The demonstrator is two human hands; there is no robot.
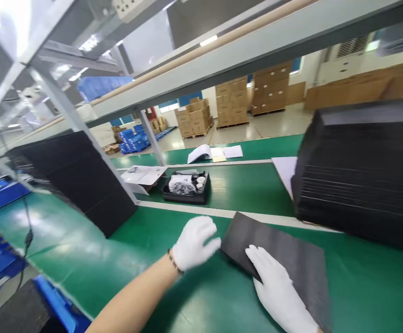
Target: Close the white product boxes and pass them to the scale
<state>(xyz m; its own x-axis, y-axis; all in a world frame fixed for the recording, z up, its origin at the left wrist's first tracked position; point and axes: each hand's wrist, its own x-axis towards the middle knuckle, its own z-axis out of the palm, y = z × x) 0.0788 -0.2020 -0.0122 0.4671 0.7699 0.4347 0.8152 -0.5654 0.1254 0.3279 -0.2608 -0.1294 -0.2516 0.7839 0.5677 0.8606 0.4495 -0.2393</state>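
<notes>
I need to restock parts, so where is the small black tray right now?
The small black tray sits mid-frame on the green belt, beyond the left hand, beside a white leaflet.

A flat sheet (281,259) lay on the bench (125,259), a tall stack (361,171) behind it to the right, a tray (186,187) behind on the belt (250,185).

White gloves cover the left hand (196,243) and right hand (277,289); the flat sheet (291,259) is black, the table (83,259) green, the far bins (134,138) blue, stacked cartons (231,101) brown
</notes>
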